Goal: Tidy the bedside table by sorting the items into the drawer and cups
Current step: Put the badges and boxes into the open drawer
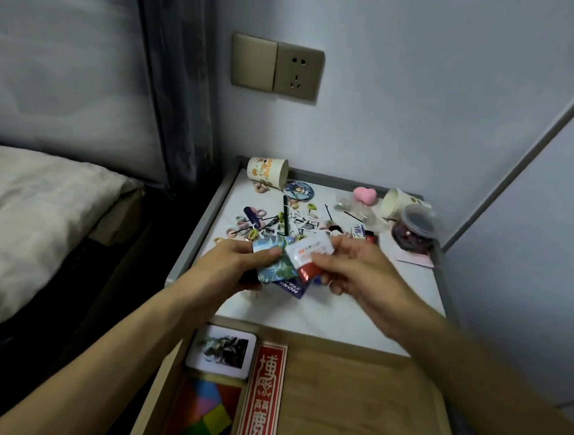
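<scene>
Drawer [349, 411] stands open nearest me, ready for flat pieces. Over the bedside table [339, 321] my left hand [237, 265] grips printed cards [274, 268] and my right hand [353, 270] pinches a white-and-red packet [306, 256], probably to sort them apart; their print is blurred. Farther back, a patterned cup [268, 171] and a second cup [400, 204] lie tipped.

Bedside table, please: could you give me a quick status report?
Left hand grips cards; right hand pinches white packet. Drawer open below. Both cups lie tipped; hair ties scattered.

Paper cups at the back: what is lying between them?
In the head view: a round blue badge by the left cup, a bare patch of table, then a pink heart by the right cup.
</scene>
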Motion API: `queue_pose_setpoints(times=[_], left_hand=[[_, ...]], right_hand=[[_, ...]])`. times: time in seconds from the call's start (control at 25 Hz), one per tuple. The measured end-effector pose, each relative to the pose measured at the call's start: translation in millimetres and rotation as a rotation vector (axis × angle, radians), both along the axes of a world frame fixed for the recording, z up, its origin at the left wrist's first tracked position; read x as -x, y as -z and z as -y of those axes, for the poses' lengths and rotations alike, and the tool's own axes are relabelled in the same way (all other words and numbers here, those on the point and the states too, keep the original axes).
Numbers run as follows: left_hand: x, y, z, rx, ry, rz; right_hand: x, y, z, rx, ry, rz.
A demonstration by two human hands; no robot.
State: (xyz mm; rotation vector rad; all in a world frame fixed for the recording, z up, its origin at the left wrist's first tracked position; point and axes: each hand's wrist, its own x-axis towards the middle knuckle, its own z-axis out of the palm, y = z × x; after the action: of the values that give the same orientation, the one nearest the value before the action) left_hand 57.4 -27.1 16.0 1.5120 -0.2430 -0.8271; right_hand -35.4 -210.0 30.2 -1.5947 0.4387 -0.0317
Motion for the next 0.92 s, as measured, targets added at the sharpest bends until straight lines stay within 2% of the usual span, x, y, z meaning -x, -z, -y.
queue_pose_setpoints(times=[0.12, 0.4, 0.52, 0.64, 0.92], left_hand=[[27, -3, -18, -0.030, 0.100, -0.002], [58, 13, -75, -0.383, 0.179, 0.103], [44, 18, -102, -0.632, 0.199, 0.318], [25, 22, -128, -0.783, 0.202, 0.466], [3, 29, -145, -0.778, 0.248, 0.478]], right_hand=[[31, 12, -23, -0.129, 0.019, -0.063], [64, 51, -85, -0.171, -0.121, -0.200], [64, 75, -98, -0.260, -0.093, -0.213], [50, 106, -99, -0.180, 0.021, -0.282], [-11, 159, -123, 0.005, 0.098, -0.323]])
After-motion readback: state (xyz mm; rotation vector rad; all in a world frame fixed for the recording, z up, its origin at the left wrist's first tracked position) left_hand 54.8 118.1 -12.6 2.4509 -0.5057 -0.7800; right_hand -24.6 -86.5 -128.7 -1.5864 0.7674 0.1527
